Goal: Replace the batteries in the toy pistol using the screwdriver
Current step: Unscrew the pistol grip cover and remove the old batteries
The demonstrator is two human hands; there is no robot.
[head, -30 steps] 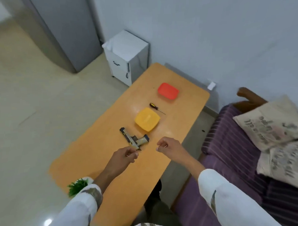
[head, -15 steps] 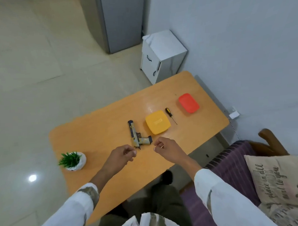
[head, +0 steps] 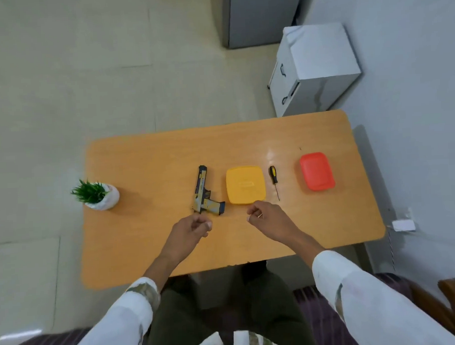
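The toy pistol (head: 204,193), tan and dark with its barrel pointing away from me, lies flat near the middle of the wooden table (head: 147,160). A yellow-and-black screwdriver (head: 274,181) lies to its right, beyond a closed yellow container (head: 245,185). A red container (head: 317,174) sits further right. My left hand (head: 191,230) hovers just below the pistol's grip, fingers curled, holding nothing. My right hand (head: 269,221) hovers below the yellow container, fingers loosely curled, empty.
A small potted plant (head: 98,195) stands at the table's left end. A white drawer cabinet (head: 312,69) and a grey cabinet (head: 258,14) stand beyond the table by the wall. I sit on a purple striped seat (head: 312,296) at the near edge.
The head camera has swung round, so the table now lies square across the view. Both hands stay curled near the pistol; nothing on the table has moved.
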